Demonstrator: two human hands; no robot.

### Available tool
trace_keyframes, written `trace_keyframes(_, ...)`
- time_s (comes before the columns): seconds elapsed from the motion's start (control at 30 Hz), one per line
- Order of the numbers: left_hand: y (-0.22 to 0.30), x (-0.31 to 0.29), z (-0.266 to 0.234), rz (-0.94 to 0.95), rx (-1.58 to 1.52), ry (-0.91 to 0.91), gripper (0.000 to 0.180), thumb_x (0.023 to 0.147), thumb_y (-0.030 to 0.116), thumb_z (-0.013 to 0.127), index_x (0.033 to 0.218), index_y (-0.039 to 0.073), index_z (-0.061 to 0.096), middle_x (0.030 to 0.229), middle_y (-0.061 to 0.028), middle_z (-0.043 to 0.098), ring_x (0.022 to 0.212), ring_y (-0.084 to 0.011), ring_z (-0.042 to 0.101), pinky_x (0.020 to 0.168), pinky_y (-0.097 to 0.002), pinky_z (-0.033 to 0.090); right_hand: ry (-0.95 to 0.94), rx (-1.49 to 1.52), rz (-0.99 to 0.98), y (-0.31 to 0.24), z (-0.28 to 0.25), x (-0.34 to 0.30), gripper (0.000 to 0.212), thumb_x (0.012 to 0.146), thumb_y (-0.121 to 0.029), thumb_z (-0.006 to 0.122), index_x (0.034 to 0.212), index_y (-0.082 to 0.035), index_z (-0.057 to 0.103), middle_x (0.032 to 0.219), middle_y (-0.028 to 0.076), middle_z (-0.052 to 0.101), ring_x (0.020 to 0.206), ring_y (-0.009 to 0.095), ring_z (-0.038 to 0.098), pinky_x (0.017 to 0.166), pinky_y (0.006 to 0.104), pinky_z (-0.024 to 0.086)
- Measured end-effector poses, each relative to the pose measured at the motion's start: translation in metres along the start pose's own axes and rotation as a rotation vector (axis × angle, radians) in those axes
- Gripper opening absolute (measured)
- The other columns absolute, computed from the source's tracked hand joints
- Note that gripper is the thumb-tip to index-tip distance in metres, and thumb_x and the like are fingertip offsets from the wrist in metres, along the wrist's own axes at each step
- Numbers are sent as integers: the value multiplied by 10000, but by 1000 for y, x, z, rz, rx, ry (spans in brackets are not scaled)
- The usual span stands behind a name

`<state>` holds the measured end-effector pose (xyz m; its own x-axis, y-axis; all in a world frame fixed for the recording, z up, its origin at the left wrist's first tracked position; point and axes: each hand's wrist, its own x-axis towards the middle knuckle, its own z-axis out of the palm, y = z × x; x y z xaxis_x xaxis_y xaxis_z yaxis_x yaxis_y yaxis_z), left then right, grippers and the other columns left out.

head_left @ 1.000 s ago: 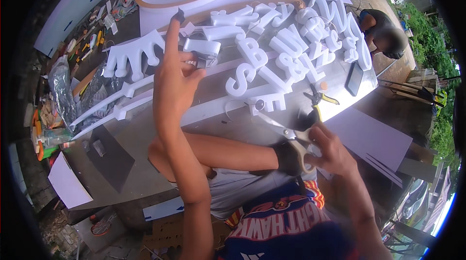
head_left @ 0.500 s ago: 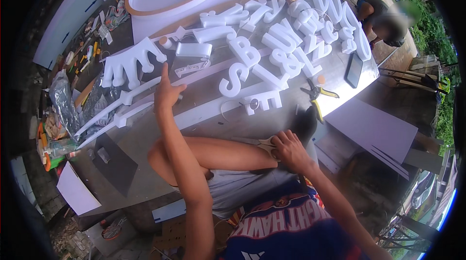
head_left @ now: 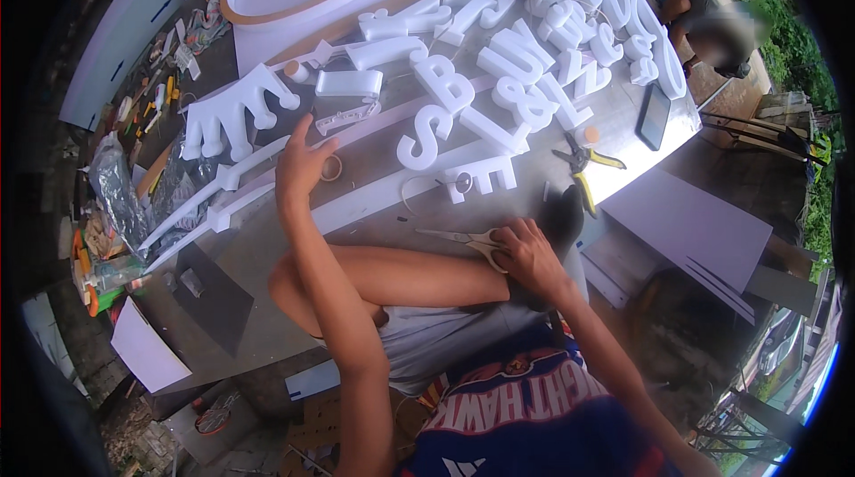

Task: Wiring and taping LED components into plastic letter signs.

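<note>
White block letters (head_left: pixel 519 110) are lying at one o'clock, a white crown piece (head_left: pixel 233 110) at ten. Near ten, the left hand (head_left: pixel 301 172) is spreading thumb and forefinger; the right hand (head_left: pixel 527 256), at four, is gripping scissors (head_left: pixel 472 237). A brown ring (head_left: pixel 339 171) is showing at the left hand's three o'clock; whether held, I can't make out.

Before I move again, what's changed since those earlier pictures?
Your left hand drew back toward you and lowered; a tan ring now shows beside it, though whether you just let go of it is unclear. Your right hand moved left and lowered beside your leg, still holding the scissors, blades now pointing left. The white letters, crown-shaped piece and pliers stayed put.
</note>
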<state>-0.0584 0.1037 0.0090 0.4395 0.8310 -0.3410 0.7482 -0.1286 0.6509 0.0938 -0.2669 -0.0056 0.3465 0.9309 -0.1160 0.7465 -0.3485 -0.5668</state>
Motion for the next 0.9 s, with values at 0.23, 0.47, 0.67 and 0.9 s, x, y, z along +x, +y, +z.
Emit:
trace_keyframes(0.23, 64, -46, 1, 180, -460, -95, 494, 822, 236, 723, 1192, -63, 589, 1003, -134, 665, 915, -176, 610, 829, -297, 464, 85, 89, -51, -23, -33, 11, 187, 791, -102, 663, 950, -35, 591, 948, 100, 609, 872, 316, 598, 774, 400, 488)
trace_keyframes(0.47, 83, -63, 25, 410, -582, -595, 275, 821, 71, 706, 1065, -43, 652, 933, -28, 653, 884, -102, 595, 822, -250, 469, 285, 435, 182, -55, -66, 56, 211, 819, -97, 698, 993, 9, 644, 923, 87, 655, 777, 147, 602, 715, 275, 472)
trace_keyframes(0.67, 98, -74, 35, 421, -536, -678, 304, 804, 52, 707, 1072, -75, 642, 956, -114, 680, 891, -139, 630, 826, -287, 514, 303, 645, 221, -64, -71, 104, 354, 781, -217, 755, 1035, 16, 672, 930, 114, 671, 760, 164, 629, 678, 306, 490)
trace_keyframes(0.9, 97, -68, 38, 410, -518, -721, 255, 801, 26, 691, 1035, -67, 645, 961, -59, 637, 898, -127, 594, 800, -262, 489, 305, 885, 276, -61, -72, 127, 180, 792, -98, 741, 930, 13, 711, 855, 86, 686, 722, 135, 632, 668, 267, 493)
